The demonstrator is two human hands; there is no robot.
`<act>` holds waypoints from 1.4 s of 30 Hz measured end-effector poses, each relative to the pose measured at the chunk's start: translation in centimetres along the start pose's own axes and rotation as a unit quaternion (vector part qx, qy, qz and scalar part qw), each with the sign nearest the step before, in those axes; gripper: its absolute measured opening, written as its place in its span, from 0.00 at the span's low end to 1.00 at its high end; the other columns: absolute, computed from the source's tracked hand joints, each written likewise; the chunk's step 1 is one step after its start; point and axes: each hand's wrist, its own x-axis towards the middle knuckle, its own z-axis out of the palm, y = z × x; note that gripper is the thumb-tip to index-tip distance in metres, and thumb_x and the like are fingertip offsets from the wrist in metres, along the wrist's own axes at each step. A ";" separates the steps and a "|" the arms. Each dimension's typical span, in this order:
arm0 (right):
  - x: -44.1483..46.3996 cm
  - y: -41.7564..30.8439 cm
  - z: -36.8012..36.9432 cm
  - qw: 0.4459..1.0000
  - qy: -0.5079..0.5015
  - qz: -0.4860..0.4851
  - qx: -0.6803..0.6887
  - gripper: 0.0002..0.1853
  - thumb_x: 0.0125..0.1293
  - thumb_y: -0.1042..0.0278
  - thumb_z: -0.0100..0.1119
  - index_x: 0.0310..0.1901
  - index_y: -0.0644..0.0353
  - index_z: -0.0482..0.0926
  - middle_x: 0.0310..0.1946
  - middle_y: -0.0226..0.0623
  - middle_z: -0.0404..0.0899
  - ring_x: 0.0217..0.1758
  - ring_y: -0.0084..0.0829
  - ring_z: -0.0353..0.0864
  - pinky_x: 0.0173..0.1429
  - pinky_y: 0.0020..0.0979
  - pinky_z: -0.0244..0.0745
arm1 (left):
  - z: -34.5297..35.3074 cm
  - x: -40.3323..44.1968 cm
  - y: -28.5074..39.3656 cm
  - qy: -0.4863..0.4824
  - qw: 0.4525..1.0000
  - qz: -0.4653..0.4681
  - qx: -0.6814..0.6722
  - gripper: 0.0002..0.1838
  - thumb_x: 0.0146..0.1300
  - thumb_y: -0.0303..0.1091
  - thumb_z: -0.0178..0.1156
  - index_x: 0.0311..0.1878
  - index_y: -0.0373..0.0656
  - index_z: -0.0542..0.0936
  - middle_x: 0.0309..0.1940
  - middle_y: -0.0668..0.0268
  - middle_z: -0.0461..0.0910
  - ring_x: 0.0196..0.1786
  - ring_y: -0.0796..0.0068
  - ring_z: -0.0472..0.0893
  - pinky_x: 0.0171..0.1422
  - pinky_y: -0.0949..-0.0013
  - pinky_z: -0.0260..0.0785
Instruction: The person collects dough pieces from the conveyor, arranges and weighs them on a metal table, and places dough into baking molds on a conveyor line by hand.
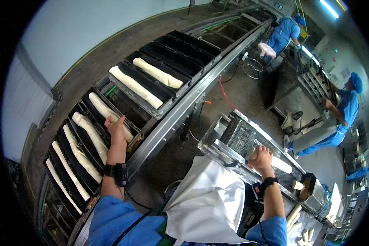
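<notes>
My left hand (116,128) rests on a long pale dough strip (98,102) lying in a black baking tin. Its thumb and fingers are apart, touching the dough. My right hand (261,160) is closed around a dough roll (281,165) on a metal mesh conveyor (244,137); one end shows past the fingers. Several more dough strips (84,123) lie lengthwise in tins on the left. Beyond a gap, another tin set (160,108) carries two strips (135,87) (158,73) in its nearer troughs.
A steel rail (180,108) edges the tin line. Several dough pieces (293,217) lie on a surface at lower right, beside a metal machine end (313,192). Two people in blue, one bending (281,35) and one at a rack (342,110), are on the right.
</notes>
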 end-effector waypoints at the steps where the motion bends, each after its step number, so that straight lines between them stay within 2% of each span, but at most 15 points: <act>1: 0.1 0.0 -0.8 1.000 -0.002 0.001 0.002 0.28 0.41 0.59 0.68 0.47 0.60 0.76 0.49 0.44 0.71 0.58 0.46 0.69 0.62 0.49 0.64 | -0.3 -0.8 0.1 -0.002 1.000 0.010 0.006 0.39 0.60 0.37 0.65 0.69 0.51 0.52 0.70 0.49 0.46 0.73 0.51 0.51 0.69 0.45 0.50; 4: 2.2 0.5 -2.9 0.992 -0.071 -0.025 -0.100 0.28 0.42 0.58 0.73 0.46 0.58 0.75 0.47 0.40 0.74 0.57 0.42 0.72 0.62 0.47 0.67 | -0.9 -2.6 0.5 -0.007 1.000 0.016 0.001 0.41 0.60 0.38 0.65 0.71 0.53 0.51 0.72 0.48 0.44 0.74 0.49 0.48 0.70 0.44 0.49; 6: 5.4 1.5 -3.6 0.991 -0.090 0.084 0.047 0.24 0.42 0.59 0.74 0.41 0.59 0.78 0.45 0.44 0.77 0.51 0.42 0.78 0.56 0.43 0.74 | -1.2 -1.8 -0.6 -0.020 0.999 0.025 0.003 0.42 0.60 0.37 0.65 0.72 0.53 0.50 0.72 0.49 0.44 0.74 0.48 0.48 0.71 0.44 0.48; 7: 5.7 2.0 -5.8 0.995 0.030 0.025 0.093 0.22 0.44 0.64 0.72 0.42 0.61 0.78 0.40 0.46 0.81 0.42 0.42 0.82 0.49 0.38 0.78 | -1.2 -2.2 -0.5 -0.008 0.999 0.026 0.019 0.42 0.60 0.37 0.65 0.72 0.53 0.50 0.72 0.49 0.44 0.74 0.48 0.48 0.71 0.43 0.49; 8: 7.7 3.5 -6.6 0.936 0.163 -0.099 0.295 0.19 0.48 0.70 0.69 0.43 0.64 0.78 0.34 0.42 0.83 0.36 0.38 0.84 0.44 0.34 0.79 | -0.9 -2.7 0.0 0.002 0.999 0.028 0.036 0.43 0.60 0.37 0.65 0.73 0.53 0.50 0.72 0.50 0.45 0.74 0.48 0.48 0.71 0.43 0.50; 10: 9.0 2.3 -14.7 0.830 0.099 -0.062 0.545 0.13 0.52 0.76 0.64 0.42 0.64 0.78 0.33 0.34 0.83 0.34 0.26 0.83 0.38 0.29 0.79 | 0.5 -4.0 1.1 0.046 0.993 0.049 0.093 0.41 0.59 0.34 0.65 0.72 0.50 0.54 0.70 0.51 0.50 0.73 0.51 0.50 0.72 0.47 0.50; 13: 9.4 -2.4 -23.9 0.779 0.155 -0.049 0.606 0.14 0.60 0.62 0.59 0.42 0.64 0.78 0.34 0.36 0.82 0.34 0.25 0.83 0.35 0.23 0.78 | 3.5 -5.7 2.4 0.054 0.914 0.353 0.192 0.37 0.54 0.28 0.66 0.67 0.42 0.62 0.65 0.54 0.60 0.69 0.55 0.57 0.74 0.54 0.48; 18: 12.2 -7.1 -25.6 0.508 -0.067 -0.198 0.836 0.29 0.65 0.67 0.57 0.64 0.71 0.61 0.56 0.52 0.74 0.57 0.41 0.78 0.68 0.37 0.68 | 12.2 -7.6 6.2 -0.151 0.963 0.223 -0.010 0.37 0.57 0.25 0.60 0.71 0.41 0.57 0.71 0.54 0.55 0.74 0.60 0.54 0.76 0.58 0.44; 24: 10.4 -2.6 -21.2 0.590 -0.040 -0.216 0.777 0.44 0.58 0.59 0.67 0.71 0.64 0.54 0.70 0.51 0.57 0.70 0.45 0.64 0.71 0.44 0.63 | 18.0 -3.7 7.1 -0.184 0.971 0.142 -0.062 0.41 0.58 0.28 0.60 0.73 0.39 0.52 0.72 0.48 0.51 0.74 0.57 0.53 0.75 0.62 0.46; 27: 7.4 5.8 -14.6 0.782 0.050 -0.055 0.619 0.38 0.60 0.65 0.61 0.71 0.64 0.57 0.71 0.47 0.56 0.74 0.45 0.57 0.74 0.41 0.57 | 19.4 -2.8 8.6 -0.134 0.989 0.057 -0.025 0.50 0.57 0.31 0.62 0.75 0.41 0.40 0.73 0.46 0.46 0.74 0.52 0.52 0.74 0.56 0.49; 28: 5.5 9.1 -11.7 0.775 0.069 0.034 0.628 0.36 0.60 0.70 0.58 0.70 0.64 0.58 0.71 0.45 0.58 0.74 0.41 0.57 0.73 0.39 0.57 | 19.7 -2.0 8.6 -0.129 0.990 0.027 -0.050 0.51 0.57 0.32 0.63 0.75 0.42 0.37 0.73 0.45 0.45 0.74 0.51 0.52 0.74 0.55 0.50; 31: -5.3 24.8 1.3 0.937 0.118 0.222 0.243 0.37 0.58 0.61 0.65 0.65 0.71 0.62 0.63 0.58 0.67 0.68 0.47 0.65 0.71 0.37 0.59 | 20.1 3.8 4.6 -0.120 0.987 -0.047 -0.098 0.52 0.59 0.33 0.62 0.76 0.43 0.34 0.73 0.47 0.44 0.73 0.51 0.53 0.73 0.53 0.50; 35: -23.2 29.1 6.1 0.826 -0.063 0.557 -0.049 0.42 0.54 0.50 0.67 0.65 0.70 0.63 0.60 0.57 0.68 0.65 0.49 0.66 0.69 0.41 0.60 | 19.9 4.4 1.3 -0.120 0.986 -0.047 -0.102 0.45 0.59 0.30 0.62 0.72 0.33 0.45 0.67 0.50 0.59 0.67 0.58 0.64 0.67 0.57 0.60; 37: -26.7 28.0 6.4 0.798 -0.082 0.593 -0.072 0.43 0.54 0.49 0.67 0.65 0.69 0.64 0.59 0.55 0.69 0.63 0.48 0.67 0.67 0.40 0.61 | 19.9 4.5 1.2 -0.113 0.977 -0.083 -0.159 0.31 0.63 0.29 0.59 0.65 0.26 0.60 0.59 0.54 0.71 0.57 0.62 0.75 0.58 0.63 0.68; 42: -27.4 25.6 6.9 0.794 -0.084 0.597 -0.079 0.43 0.53 0.47 0.66 0.65 0.68 0.64 0.55 0.51 0.70 0.59 0.45 0.69 0.65 0.39 0.63 | 21.1 1.2 3.4 -0.087 0.975 -0.117 -0.168 0.24 0.67 0.31 0.55 0.62 0.29 0.66 0.59 0.54 0.72 0.57 0.62 0.75 0.59 0.62 0.70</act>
